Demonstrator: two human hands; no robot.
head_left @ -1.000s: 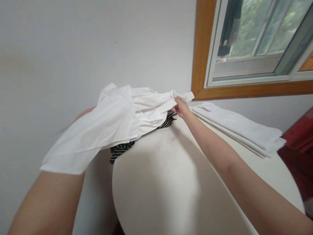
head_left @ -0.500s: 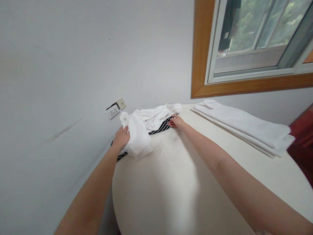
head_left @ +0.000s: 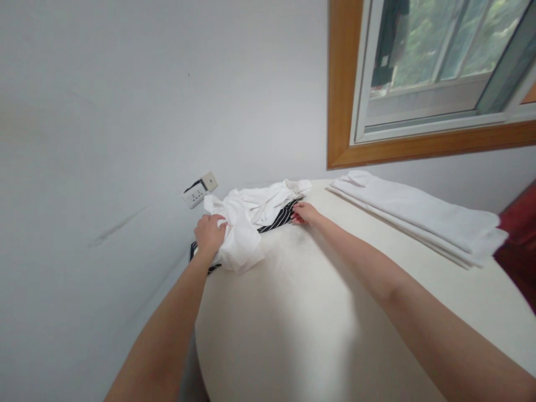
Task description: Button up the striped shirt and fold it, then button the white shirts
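A crumpled white cloth (head_left: 243, 240) lies bunched at the far left end of the table, against the wall. Black fabric with white stripes (head_left: 278, 219) shows along its near edge and at its left side; whether both are one piece, I cannot tell. My left hand (head_left: 209, 234) is closed on the left part of the white cloth, fingers curled over a fold. At the right end, my right hand (head_left: 305, 213) pinches the edge of the striped fabric, its fingertips partly hidden.
A folded stack of white cloth (head_left: 419, 218) lies on the right side of the pale, rounded table (head_left: 285, 324). Behind are a wall socket (head_left: 195, 194) and a wood-framed window (head_left: 340, 111). Something red (head_left: 519, 234) stands beyond the right edge.
My left hand has shifted slightly right and up over the white cloth, and its raised fold has sunk lower. My right hand stays at the striped edge, barely moved.
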